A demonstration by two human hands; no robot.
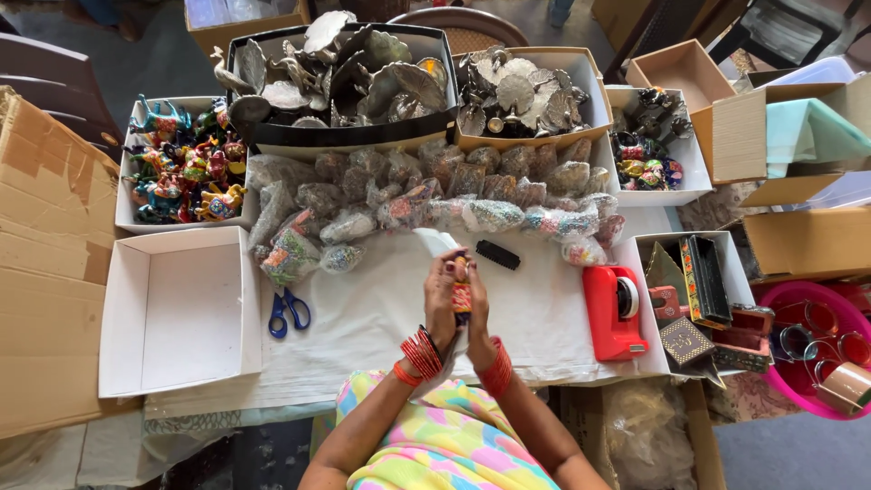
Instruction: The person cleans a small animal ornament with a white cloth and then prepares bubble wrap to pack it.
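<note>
Leftmost, well left of the red tape dispenser [613,311], lies an empty white box [179,311], with a white box of painted figurines [184,172] behind it. Blue scissors [288,312] lie on the white cloth [363,318] between the empty box and the dispenser. Nearer the dispenser, both forearms rise side by side: the left hand [441,299] and right hand [477,304] close together around a small red-and-orange figurine [462,292], held upright above the cloth. Right of the dispenser sits a white box of patterned cases [703,290].

One scissors [288,312], one tape dispenser [612,311], two hands [458,304].
</note>
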